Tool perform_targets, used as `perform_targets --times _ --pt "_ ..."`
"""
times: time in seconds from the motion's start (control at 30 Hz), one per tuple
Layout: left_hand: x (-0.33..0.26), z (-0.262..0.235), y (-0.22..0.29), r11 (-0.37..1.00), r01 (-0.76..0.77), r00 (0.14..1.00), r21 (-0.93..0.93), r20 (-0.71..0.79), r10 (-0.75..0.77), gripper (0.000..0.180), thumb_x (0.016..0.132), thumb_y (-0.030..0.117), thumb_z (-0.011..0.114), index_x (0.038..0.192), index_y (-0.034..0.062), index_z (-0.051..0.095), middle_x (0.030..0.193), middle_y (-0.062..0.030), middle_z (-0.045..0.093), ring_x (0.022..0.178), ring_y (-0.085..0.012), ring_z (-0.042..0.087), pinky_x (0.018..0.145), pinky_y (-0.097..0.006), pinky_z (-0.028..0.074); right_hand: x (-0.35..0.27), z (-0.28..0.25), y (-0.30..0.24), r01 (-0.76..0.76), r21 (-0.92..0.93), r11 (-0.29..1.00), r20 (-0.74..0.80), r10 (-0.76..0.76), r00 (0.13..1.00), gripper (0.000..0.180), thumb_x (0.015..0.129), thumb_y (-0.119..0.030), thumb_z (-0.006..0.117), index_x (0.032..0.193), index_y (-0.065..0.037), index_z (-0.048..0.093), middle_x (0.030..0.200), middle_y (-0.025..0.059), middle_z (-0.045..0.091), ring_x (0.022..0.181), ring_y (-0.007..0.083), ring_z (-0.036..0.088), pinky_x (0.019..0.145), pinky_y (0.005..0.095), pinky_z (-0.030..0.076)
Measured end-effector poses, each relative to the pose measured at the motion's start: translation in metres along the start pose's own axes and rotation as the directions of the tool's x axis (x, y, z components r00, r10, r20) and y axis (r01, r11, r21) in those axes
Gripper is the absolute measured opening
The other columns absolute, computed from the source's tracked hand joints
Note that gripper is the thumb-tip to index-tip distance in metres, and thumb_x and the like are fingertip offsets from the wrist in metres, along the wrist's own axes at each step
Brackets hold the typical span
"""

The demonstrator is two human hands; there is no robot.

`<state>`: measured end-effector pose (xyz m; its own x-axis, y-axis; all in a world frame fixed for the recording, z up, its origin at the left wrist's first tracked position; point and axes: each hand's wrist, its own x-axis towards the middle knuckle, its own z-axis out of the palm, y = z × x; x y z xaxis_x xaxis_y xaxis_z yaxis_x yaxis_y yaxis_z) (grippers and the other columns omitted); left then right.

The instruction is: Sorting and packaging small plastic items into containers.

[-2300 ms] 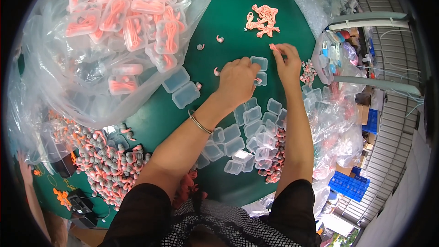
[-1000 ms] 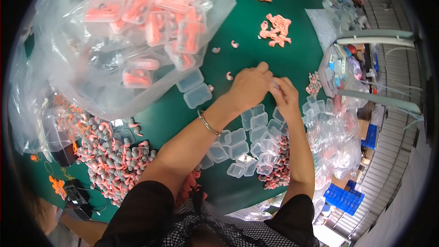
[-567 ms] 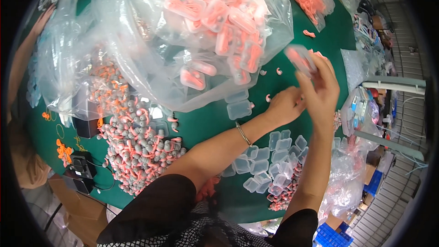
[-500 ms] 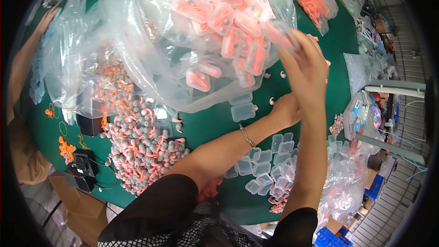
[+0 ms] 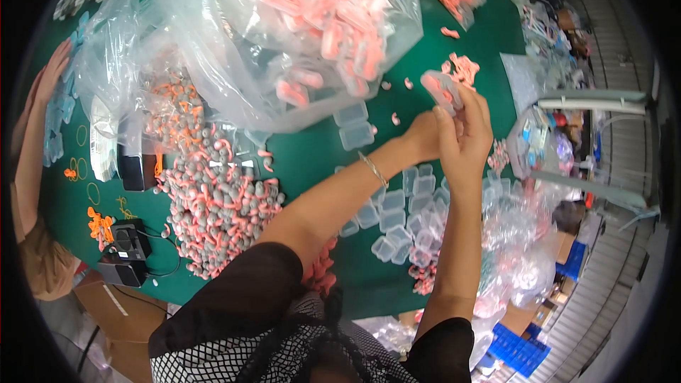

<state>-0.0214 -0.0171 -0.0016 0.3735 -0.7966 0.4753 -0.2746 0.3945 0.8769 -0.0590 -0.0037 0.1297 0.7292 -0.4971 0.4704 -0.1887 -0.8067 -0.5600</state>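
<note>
My right hand is closed, its fingertips holding a small clear plastic case with pink and grey pieces inside. Close against it is my left hand, wearing a bangle on the wrist; its fingers are hidden behind the right hand. Just beyond the case lie loose pink pieces. Left of my hands, an empty clear case lies open on the green table. Farther off, a big clear bag has many filled pink cases on it.
A heap of grey-and-pink curved pieces covers the left of the table. Empty clear cases spread below my wrists. Black boxes with a cable stand at the left, near another person's arm. Plastic bags crowd the right edge.
My right hand has drawn back toward me with the case, away from the pile of filled cases. My left hand stays nearly in place. The whole view has shifted.
</note>
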Motion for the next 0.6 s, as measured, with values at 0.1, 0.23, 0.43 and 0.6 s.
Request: perform_targets --times 0.1,0.23,0.43,0.6 --pt "0.012 0.002 0.001 0.977 -0.208 0.974 -0.044 -0.096 0.203 0.019 0.077 0.021 0.067 0.089 0.0056 0.065 0.081 -0.0103 0.064 0.073 -0.0243 0.064 0.064 -0.034 0.050 -0.051 -0.031 0.007 -0.063 -0.062 0.996 -0.067 0.059 0.996 0.034 0.081 -0.005 0.066 0.113 0.002 0.058 0.107 0.0149 0.059 0.090 0.0240 0.060 0.072 0.0305 0.050" --pt "0.017 -0.013 0.037 0.863 0.270 0.961 -0.428 0.168 -0.218 0.019 0.090 0.019 0.060 0.098 0.0013 0.065 0.092 -0.0009 0.062 0.078 -0.0042 0.054 0.061 -0.023 0.046 -0.113 -0.056 0.028 -0.243 -0.090 0.966 -0.164 0.227 0.960 0.032 0.083 -0.008 0.066 0.112 0.003 0.058 0.103 0.0147 0.059 0.086 0.0224 0.060 0.071 0.0298 0.049" --pt "-0.005 -0.005 0.040 0.810 0.322 0.851 -0.490 0.524 -0.021 0.030 0.092 0.028 0.058 0.109 0.0031 0.059 0.096 -0.0014 0.060 0.073 -0.0068 0.055 0.060 -0.021 0.045 -0.125 -0.059 0.052 -0.432 -0.097 0.896 -0.184 0.411 0.893 0.030 0.087 -0.015 0.065 0.112 0.002 0.059 0.097 0.0119 0.059 0.074 0.0182 0.056 0.064 0.0283 0.047" --pt "-0.002 -0.016 0.046 0.788 0.454 0.824 -0.416 0.532 -0.194 0.030 0.091 0.032 0.060 0.105 0.0051 0.058 0.094 -0.0029 0.065 0.073 -0.0072 0.056 0.059 -0.020 0.044 -0.130 -0.038 0.038 -0.456 0.097 0.885 -0.388 0.455 0.801 0.037 0.091 -0.019 0.061 0.121 0.000 0.051 0.097 0.0068 0.058 0.078 0.0127 0.053 0.070 0.0250 0.046"
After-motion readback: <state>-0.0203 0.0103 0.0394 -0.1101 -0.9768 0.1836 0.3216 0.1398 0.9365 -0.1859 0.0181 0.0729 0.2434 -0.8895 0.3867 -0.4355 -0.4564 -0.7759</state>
